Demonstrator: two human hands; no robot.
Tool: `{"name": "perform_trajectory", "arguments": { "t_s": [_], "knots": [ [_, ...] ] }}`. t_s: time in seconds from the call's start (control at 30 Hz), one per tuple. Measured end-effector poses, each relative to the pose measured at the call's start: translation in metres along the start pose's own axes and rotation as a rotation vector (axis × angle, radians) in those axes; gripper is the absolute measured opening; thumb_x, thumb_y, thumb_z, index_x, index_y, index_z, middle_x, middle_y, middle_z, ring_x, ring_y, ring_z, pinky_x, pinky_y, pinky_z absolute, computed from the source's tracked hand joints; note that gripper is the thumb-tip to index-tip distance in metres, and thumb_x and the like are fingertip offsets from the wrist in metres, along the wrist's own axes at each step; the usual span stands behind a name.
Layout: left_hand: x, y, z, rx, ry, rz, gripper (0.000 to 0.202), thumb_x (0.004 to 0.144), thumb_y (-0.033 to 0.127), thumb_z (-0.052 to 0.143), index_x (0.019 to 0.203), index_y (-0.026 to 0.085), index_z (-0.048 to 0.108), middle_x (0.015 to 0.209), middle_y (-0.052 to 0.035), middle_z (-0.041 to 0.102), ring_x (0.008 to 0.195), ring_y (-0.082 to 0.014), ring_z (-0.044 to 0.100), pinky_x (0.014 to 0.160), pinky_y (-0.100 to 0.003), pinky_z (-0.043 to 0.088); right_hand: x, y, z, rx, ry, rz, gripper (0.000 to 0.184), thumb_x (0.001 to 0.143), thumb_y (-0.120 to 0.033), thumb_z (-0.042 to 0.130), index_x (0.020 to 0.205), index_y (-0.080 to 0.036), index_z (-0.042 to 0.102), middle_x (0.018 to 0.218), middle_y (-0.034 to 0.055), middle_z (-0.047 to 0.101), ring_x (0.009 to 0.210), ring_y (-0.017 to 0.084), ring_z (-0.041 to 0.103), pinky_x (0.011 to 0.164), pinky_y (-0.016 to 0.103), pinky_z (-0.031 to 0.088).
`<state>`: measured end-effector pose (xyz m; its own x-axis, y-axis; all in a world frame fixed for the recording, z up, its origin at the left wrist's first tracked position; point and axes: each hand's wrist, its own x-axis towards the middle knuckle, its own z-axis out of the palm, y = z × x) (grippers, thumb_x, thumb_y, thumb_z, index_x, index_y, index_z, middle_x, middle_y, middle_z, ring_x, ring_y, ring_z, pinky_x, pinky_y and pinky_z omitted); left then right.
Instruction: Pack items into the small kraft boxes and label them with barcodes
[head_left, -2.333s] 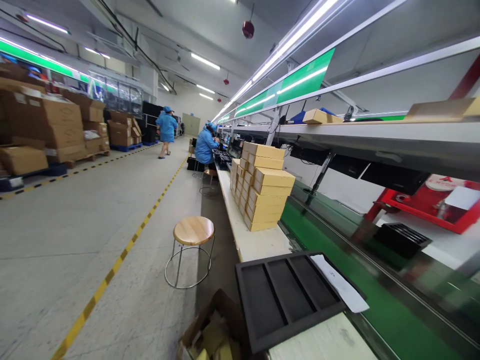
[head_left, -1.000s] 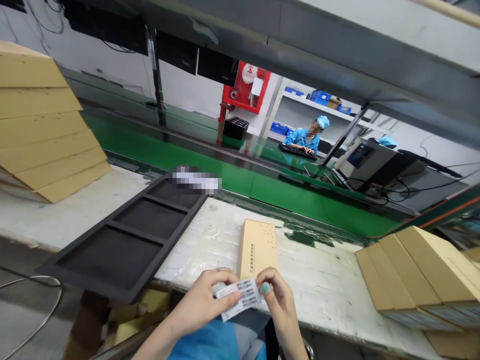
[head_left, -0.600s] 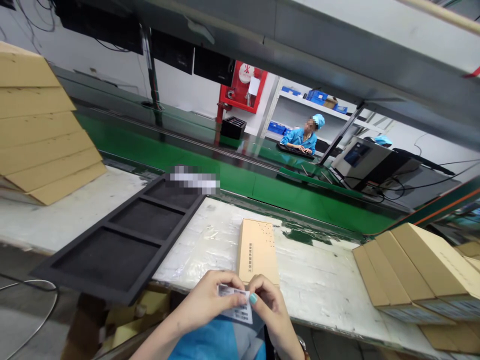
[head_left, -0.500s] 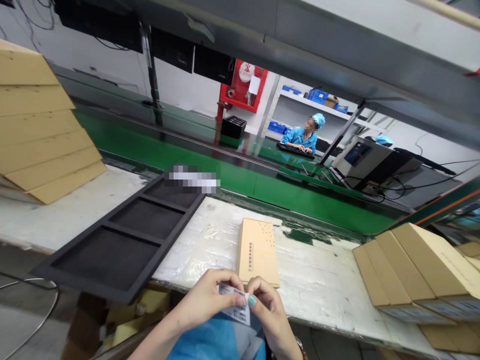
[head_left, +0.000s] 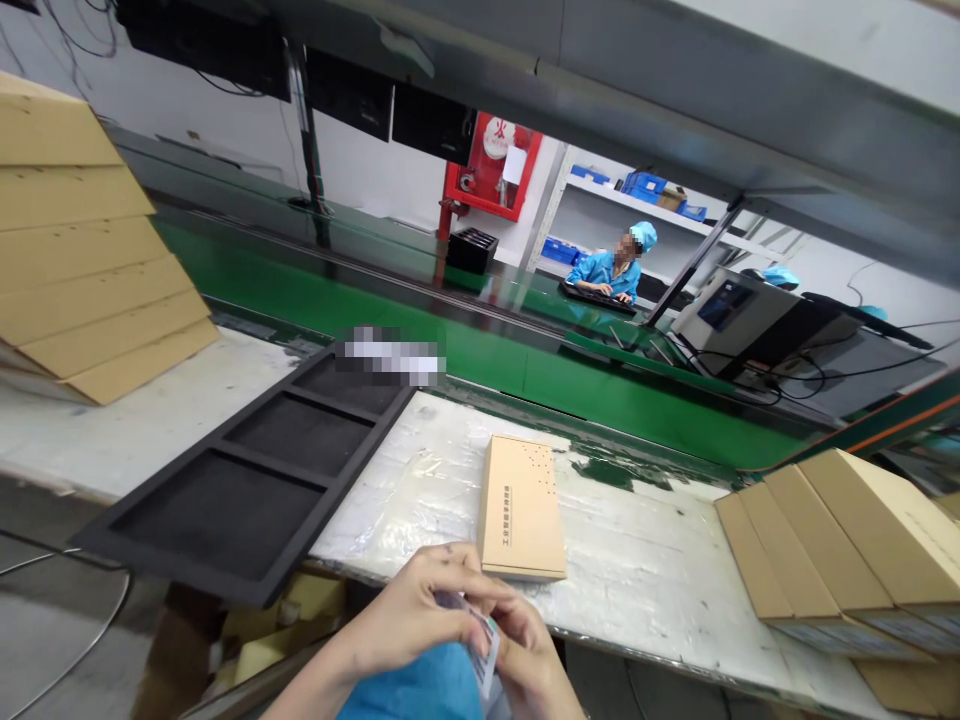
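Just off the near edge of the white worktop point(head_left: 660, 570), the left hand point(head_left: 420, 615) and right hand point(head_left: 525, 650) together pinch a small white barcode label point(head_left: 486, 648). The flat tan cardboard box point(head_left: 519, 508) lying just beyond them bears no label yet.

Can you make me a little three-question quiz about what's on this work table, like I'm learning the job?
1. True or false: the flat tan cardboard box lies alone on the white worktable, just beyond the hands.
2. What do the left hand and right hand hold between them?
A. a small white barcode label
B. a screwdriver
C. a blue cap
3. Fill in: the black foam tray has ___ long compartments.

Key
1. True. It touches neither the tray nor the row of tan boxes on the right.
2. A. Both hands pinch it at the table's near edge.
3. Three.
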<state>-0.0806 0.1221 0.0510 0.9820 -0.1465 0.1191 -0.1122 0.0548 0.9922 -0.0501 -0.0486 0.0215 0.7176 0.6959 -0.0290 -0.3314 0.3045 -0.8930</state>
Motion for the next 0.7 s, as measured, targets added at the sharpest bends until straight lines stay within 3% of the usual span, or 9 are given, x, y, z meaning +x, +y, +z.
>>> {"name": "perform_trajectory", "arguments": {
  "t_s": [0.13,0.27,0.33,0.4,0.43,0.5,0.57,0.63,0.7],
  "knots": [
    [-0.005,0.011,-0.003,0.121,-0.064,0.049,0.007,0.083,0.024,0.08,0.086,0.029,0.083,0.082,-0.0021,0.064,0.083,-0.0174,0.064,0.079,-0.025,0.05,-0.004,-0.002,-0.008,-0.234,0.033,-0.128,0.04,0.089,-0.06,0.064,0.084,-0.022,0.053,0.077,-0.0007,0.042,0.072,0.017,0.04,0.066,0.027,0.034],
    [-0.009,0.013,0.0,0.209,0.035,0.031,0.013,0.087,0.018,0.074,0.078,0.026,0.081,0.079,0.0002,0.072,0.081,-0.0166,0.066,0.076,-0.021,0.049,-0.015,-0.005,-0.009,-0.605,0.285,-0.395,0.029,0.102,-0.05,0.048,0.096,-0.024,0.059,0.085,0.0034,0.05,0.078,0.02,0.05,0.068,0.031,0.041],
    [-0.011,0.012,0.004,0.223,0.113,-0.02,0.015,0.085,0.015,0.074,0.077,0.026,0.08,0.081,0.0021,0.074,0.081,-0.0158,0.067,0.075,-0.019,0.049,-0.02,-0.003,-0.006,-0.827,0.375,-0.603,0.026,0.1,-0.048,0.052,0.106,-0.026,0.064,0.094,0.0073,0.054,0.086,0.025,0.054,0.072,0.035,0.044],
    [-0.015,0.008,0.007,0.228,0.147,-0.069,0.012,0.083,0.016,0.073,0.078,0.025,0.079,0.083,0.0033,0.075,0.081,-0.0154,0.068,0.074,-0.017,0.049,-0.022,0.001,-0.002,-1.021,0.428,-0.762,0.015,0.097,-0.032,0.061,0.11,-0.03,0.067,0.096,0.0082,0.058,0.086,0.026,0.056,0.072,0.038,0.046],
    [-0.018,0.005,0.008,0.231,0.147,-0.088,0.009,0.084,0.018,0.073,0.081,0.025,0.079,0.082,0.0036,0.075,0.079,-0.0152,0.069,0.073,-0.017,0.049,-0.023,0.004,0.0,-1.094,0.453,-0.811,0.019,0.094,-0.021,0.063,0.109,-0.031,0.069,0.095,0.0074,0.059,0.084,0.025,0.057,0.071,0.038,0.046],
    [-0.028,-0.008,0.006,0.265,0.167,-0.099,0.009,0.088,0.028,0.07,0.086,0.024,0.078,0.082,0.003,0.076,0.077,-0.0156,0.069,0.071,-0.017,0.049,-0.026,0.008,-0.001,-1.175,0.504,-0.872,0.035,0.088,-0.005,0.064,0.108,-0.033,0.071,0.09,0.0057,0.061,0.081,0.024,0.057,0.07,0.038,0.046],
    [-0.045,-0.033,-0.004,0.324,0.235,-0.133,0.026,0.096,0.039,0.058,0.089,0.022,0.076,0.085,0.001,0.076,0.08,-0.0175,0.07,0.073,-0.019,0.049,-0.032,0.009,-0.011,-1.189,0.566,-0.899,0.036,0.085,-0.006,0.067,0.106,-0.034,0.072,0.088,0.0053,0.062,0.08,0.025,0.058,0.07,0.04,0.046],
    [-0.069,-0.069,-0.023,0.421,0.353,-0.273,0.042,0.103,0.045,0.043,0.087,0.02,0.074,0.087,-0.0004,0.076,0.085,-0.0199,0.071,0.077,-0.021,0.05,-0.042,0.005,-0.037,-1.15,0.699,-0.903,0.023,0.085,-0.014,0.071,0.098,-0.033,0.073,0.089,0.0062,0.061,0.079,0.026,0.058,0.07,0.043,0.046],
    [-0.098,-0.106,-0.05,0.556,0.51,-0.531,0.047,0.105,0.043,0.035,0.087,0.02,0.072,0.088,-0.0012,0.076,0.089,-0.0219,0.071,0.08,-0.023,0.051,-0.05,0.0,-0.074,-1.035,0.898,-0.877,0.005,0.084,-0.029,0.075,0.088,-0.03,0.072,0.09,0.0081,0.059,0.08,0.03,0.057,0.073,0.049,0.047]
  ]
}}
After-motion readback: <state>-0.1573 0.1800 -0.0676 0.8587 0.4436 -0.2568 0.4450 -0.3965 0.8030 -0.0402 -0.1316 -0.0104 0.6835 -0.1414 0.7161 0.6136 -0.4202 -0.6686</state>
